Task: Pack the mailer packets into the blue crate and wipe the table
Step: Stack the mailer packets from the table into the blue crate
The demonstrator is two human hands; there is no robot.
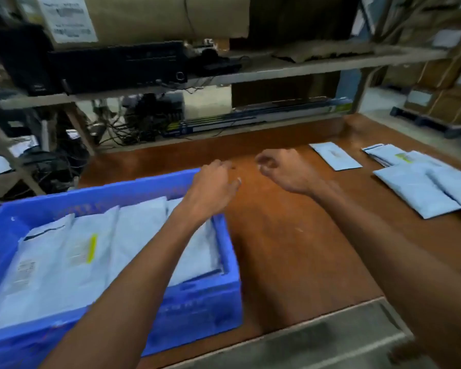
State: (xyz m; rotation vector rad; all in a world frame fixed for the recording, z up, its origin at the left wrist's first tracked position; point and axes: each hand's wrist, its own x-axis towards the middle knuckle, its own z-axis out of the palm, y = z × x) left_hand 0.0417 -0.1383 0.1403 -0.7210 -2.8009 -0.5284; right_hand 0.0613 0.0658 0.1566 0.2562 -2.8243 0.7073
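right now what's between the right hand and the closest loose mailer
Head view: only bare table between the right hand and the small mailer.

The blue crate [218, 294] sits lower left, 4 pale packets [91, 249] overlapping inside. Loose mailers [418, 193] lie flat on the brown table [290, 249], right side.

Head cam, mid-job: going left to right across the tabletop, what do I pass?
blue crate with mailer packets packed inside → left hand, holding nothing → right hand, fingers loosely curled, holding nothing → lone mailer packet lying flat → loose pile of packets at the right edge.
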